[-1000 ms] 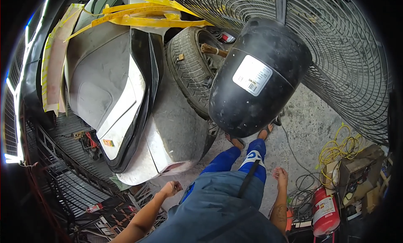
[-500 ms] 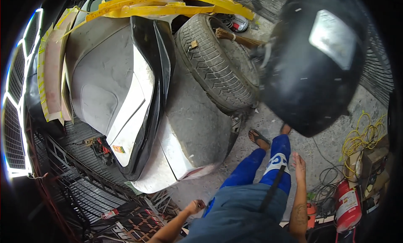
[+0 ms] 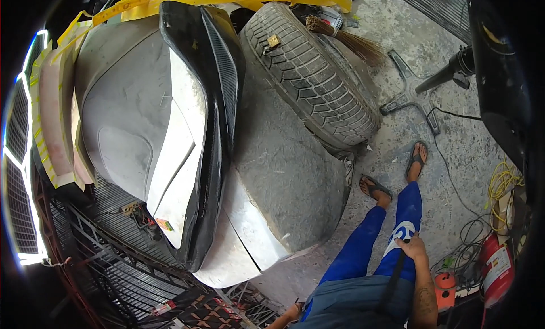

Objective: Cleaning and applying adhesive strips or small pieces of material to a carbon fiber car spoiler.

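Observation:
My left hand (image 3: 294, 311) is low beside my hip, its fingers curled around something small and dark that I cannot make out. Over my right thigh, my right hand (image 3: 413, 248) has its thumb and fingers apart, with nothing visible in them. A black strap (image 3: 392, 283) hangs in front of my shorts, its upper end overlapping the right thumb in the picture. Ahead to the left lies a large grey and white panel with black trim (image 3: 196, 158), apparently a vehicle bumper. A worn tyre (image 3: 312, 73) leans beyond it, with a small brass-coloured block (image 3: 273, 41) on its tread.
A black stand base (image 3: 417, 87) is on the concrete floor beyond my feet, with a large black shell (image 3: 502, 73) to its right. A straw broom (image 3: 352, 40) lies by the tyre. Cables (image 3: 468, 238), an orange container (image 3: 445, 289) and a red cylinder (image 3: 498, 266) are at right.
The view has shifted, and the black shell now shows only at the far right, uncovering the stand base. My right hand has come in over my thigh; my left sits lower in view.

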Demonstrator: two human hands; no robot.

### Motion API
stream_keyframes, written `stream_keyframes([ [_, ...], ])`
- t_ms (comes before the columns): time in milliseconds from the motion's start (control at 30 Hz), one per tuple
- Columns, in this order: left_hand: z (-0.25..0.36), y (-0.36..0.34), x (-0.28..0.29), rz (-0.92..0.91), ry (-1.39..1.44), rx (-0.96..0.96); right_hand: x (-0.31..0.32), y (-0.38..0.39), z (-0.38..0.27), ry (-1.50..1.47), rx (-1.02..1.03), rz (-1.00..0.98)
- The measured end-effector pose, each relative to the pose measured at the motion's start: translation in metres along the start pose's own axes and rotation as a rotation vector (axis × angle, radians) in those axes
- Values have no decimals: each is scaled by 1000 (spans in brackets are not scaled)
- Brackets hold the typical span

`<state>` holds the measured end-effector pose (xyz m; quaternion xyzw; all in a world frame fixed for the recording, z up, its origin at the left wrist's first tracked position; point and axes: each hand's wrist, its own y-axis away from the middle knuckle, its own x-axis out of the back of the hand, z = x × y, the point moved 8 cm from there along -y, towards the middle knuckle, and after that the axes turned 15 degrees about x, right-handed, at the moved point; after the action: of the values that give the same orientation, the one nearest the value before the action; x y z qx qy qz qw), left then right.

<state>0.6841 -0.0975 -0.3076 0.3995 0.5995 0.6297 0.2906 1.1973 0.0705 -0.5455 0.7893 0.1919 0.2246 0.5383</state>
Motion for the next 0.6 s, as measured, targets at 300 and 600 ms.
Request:
stream_keyframes([
  [300,-32,-21,10,-57,-125,176,0,-23,-16,107,-62,107],
  [600,-55,-27,19,-151,346,361,12,-26,-18,-47,97,251],
])
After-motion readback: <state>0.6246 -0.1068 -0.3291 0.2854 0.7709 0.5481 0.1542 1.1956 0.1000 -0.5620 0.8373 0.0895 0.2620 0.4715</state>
